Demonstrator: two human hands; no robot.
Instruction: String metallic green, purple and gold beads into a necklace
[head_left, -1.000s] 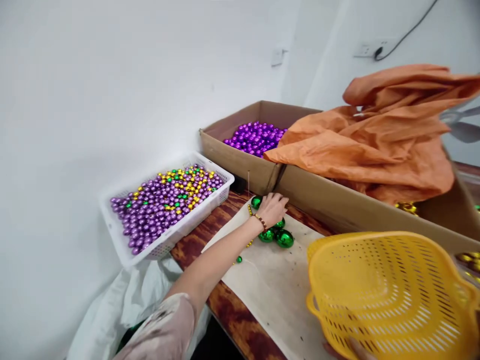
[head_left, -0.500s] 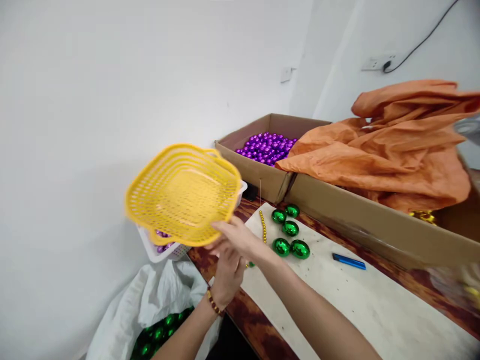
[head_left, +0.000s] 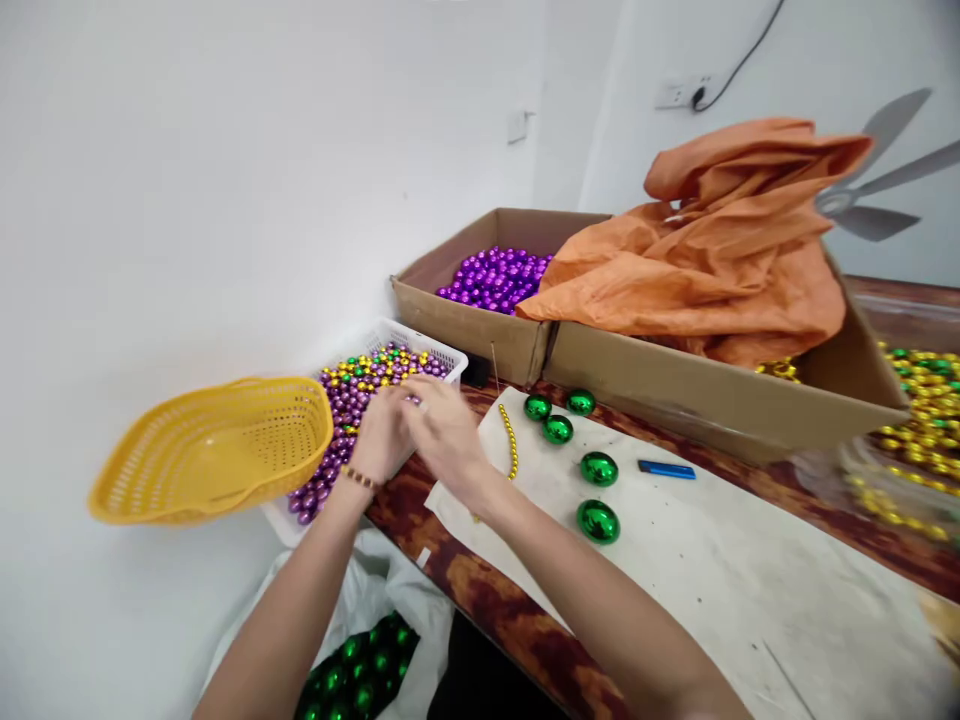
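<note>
Two bare hands at the left end of a table point(head_left: 480, 592). The left hand point(head_left: 384, 432), a bracelet point(head_left: 360, 478) at its wrist, and the right hand point(head_left: 450, 440) are close together, overlapping in view the white basket point(head_left: 431, 338) of mixed beads point(head_left: 341, 405); the fingers are bent and blurred, and whether they grip anything cannot be told. A tilted yellow basket point(head_left: 247, 455), just beside the left hand, overlaps the white basket's left part; its support cannot be made out. On the pale sheet point(head_left: 675, 560) covering much of the table, a strand of gold beads point(head_left: 512, 440) lies near the left end, with five green balls point(head_left: 598, 468) and a slim blue tool point(head_left: 667, 469) farther right. Cardboard boxes point(head_left: 660, 375), one containing purple beads point(head_left: 495, 280), line the far edge, partly covered by orange cloth point(head_left: 697, 270). Below the near edge, a white sack point(head_left: 424, 610) holds green spheres point(head_left: 352, 665).
</note>
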